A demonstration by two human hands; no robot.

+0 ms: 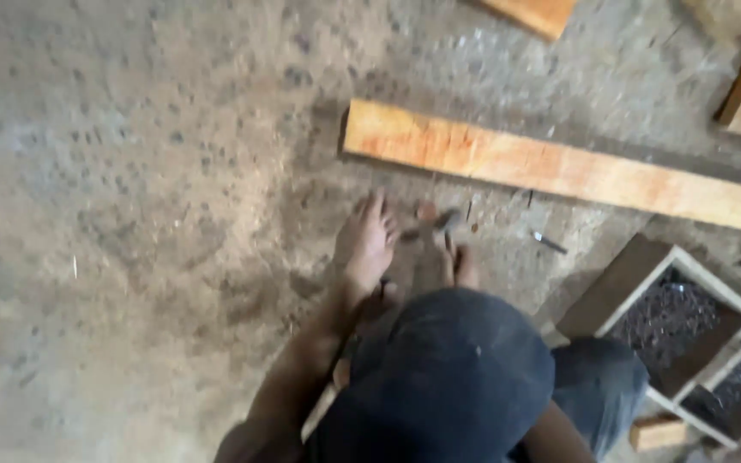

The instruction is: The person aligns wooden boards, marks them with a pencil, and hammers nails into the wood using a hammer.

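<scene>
Left hand (364,243) at frame centre, fingers spread flat on the floor (130,171). Right hand (460,261) around a blurred hammer (446,221); grip unclear. Scattered nails (549,243) are best gathered below the long plank (559,167).

A person crouches on a dusty concrete floor (130,214), left hand (364,244) spread flat, right hand (460,261) beside scattered nails (549,243); a long plank (559,167) lies at twelve o'clock, a compartmented nail box (688,343) at four o'clock.
</scene>
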